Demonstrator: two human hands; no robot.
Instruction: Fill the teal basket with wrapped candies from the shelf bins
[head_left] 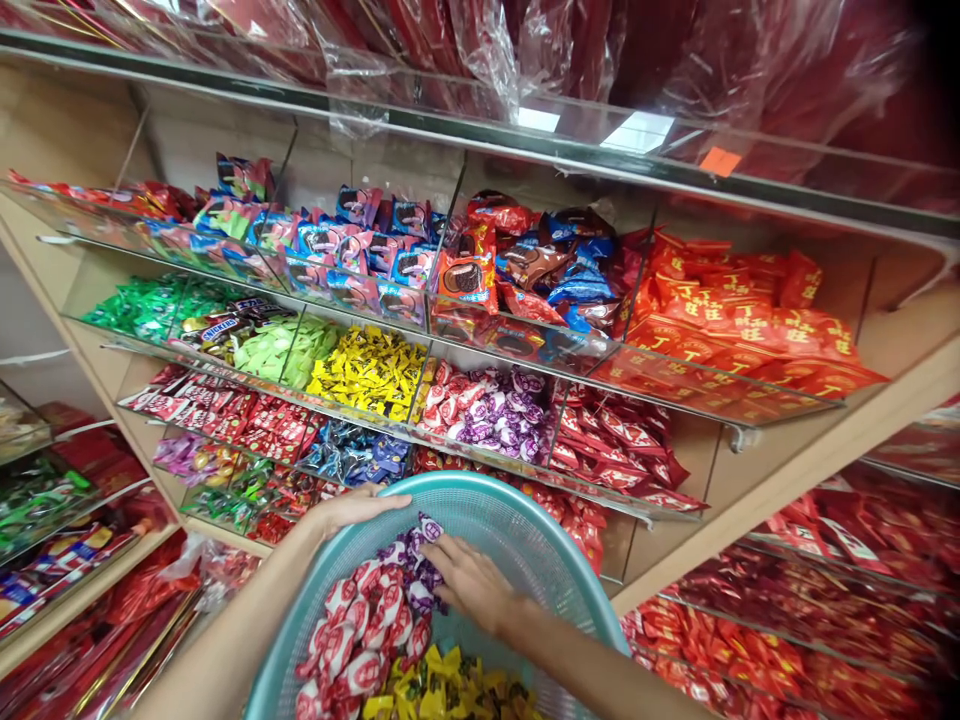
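Observation:
A teal plastic basket [525, 505] with mesh walls is tilted below the shelves. My left hand [364, 508] grips its rim on the far left side. Inside the basket my right hand [472, 585] reaches over purple-and-white wrapped candies [411, 548], fingers extended and touching them; the undersides of the fingers are hidden. Red-and-white wrapped candies [360, 620] lie in a heap on the left of the basket. Yellow-wrapped candies [450, 685] fill the near part, partly cut off by the frame.
Tiered shelves with clear dividers stand ahead. One compartment of purple-and-white candies [506, 410] is just above the basket, beside yellow candies [367, 370]. Higher up are cookie packs [469, 275] and orange-red packets [739, 310]. A glass shelf edge [480, 135] crosses above.

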